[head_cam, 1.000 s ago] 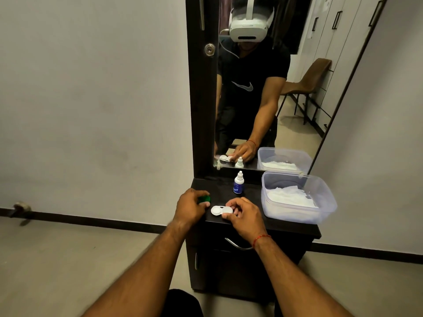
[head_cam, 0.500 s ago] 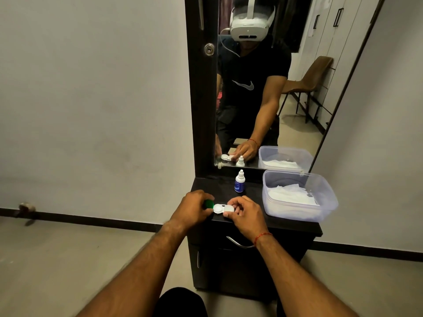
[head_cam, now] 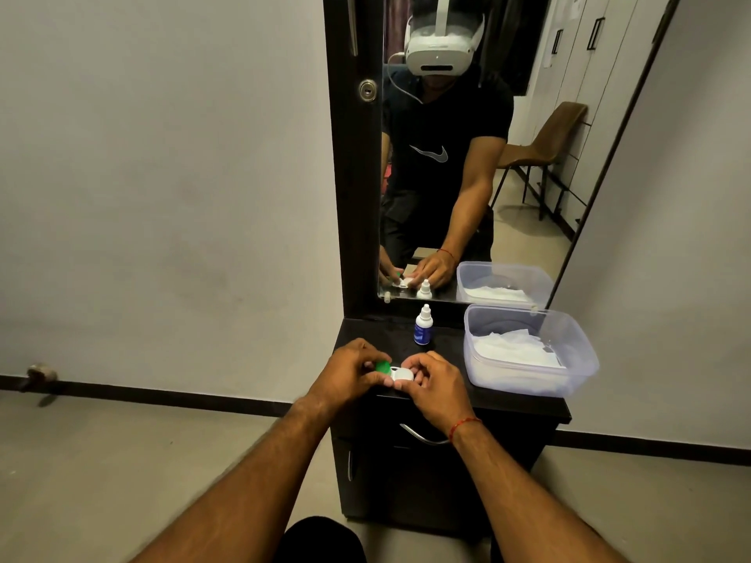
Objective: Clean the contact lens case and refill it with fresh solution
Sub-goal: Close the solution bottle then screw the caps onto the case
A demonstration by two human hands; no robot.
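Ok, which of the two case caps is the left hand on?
The green cap, pinched by the left hand; the white cap sits by the right hand.

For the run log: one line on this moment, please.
left hand: on green cap | right hand: holding lens case | solution bottle: upright, untouched

green cap (head_cam: 382, 366), white lens case (head_cam: 403, 374), blue-label bottle (head_cam: 422, 330), blk cabinet (head_cam: 443, 473)

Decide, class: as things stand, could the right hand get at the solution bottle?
Probably yes. The bottle stands upright and alone behind the right hand, with bare cabinet top between them. But that hand is holding the lens case, so it must let go first.
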